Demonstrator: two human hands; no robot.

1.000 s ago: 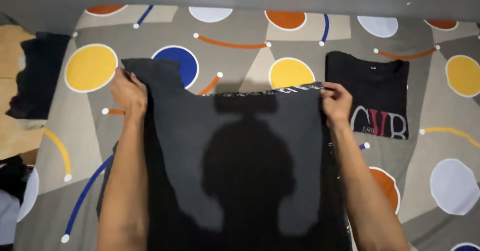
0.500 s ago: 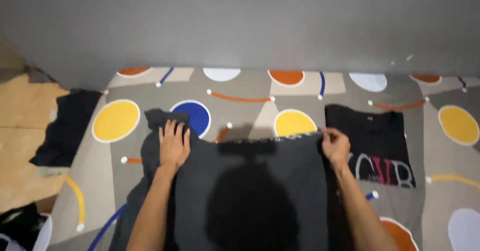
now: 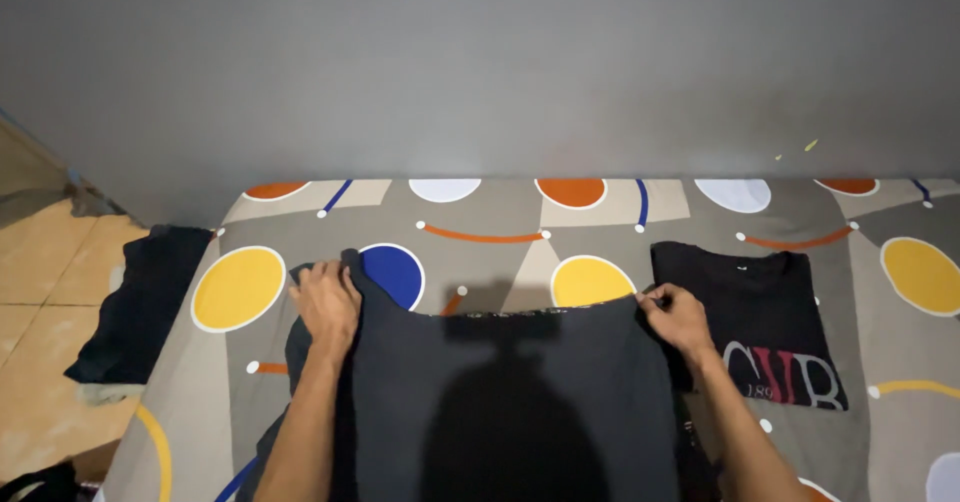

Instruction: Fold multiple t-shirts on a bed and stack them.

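A dark grey garment (image 3: 510, 402) lies spread on a bed covered by a grey sheet (image 3: 480, 207) printed with yellow, blue and orange circles. My left hand (image 3: 325, 302) rests flat on the garment's upper left corner, next to a blue circle. The upper right corner is pinched by my right hand (image 3: 678, 319). The shadow of my head falls across the middle of the cloth.
A folded black shirt (image 3: 762, 307) with white and red lettering lies just right of my right hand. Another dark cloth (image 3: 140, 302) hangs over the bed's left edge above a tan tiled floor. A grey wall (image 3: 480, 62) backs the bed.
My left hand shifted right and went from gripping the raised corner to lying flat on it. The garment's top edge came down onto the bed. The view tilted up toward the wall.
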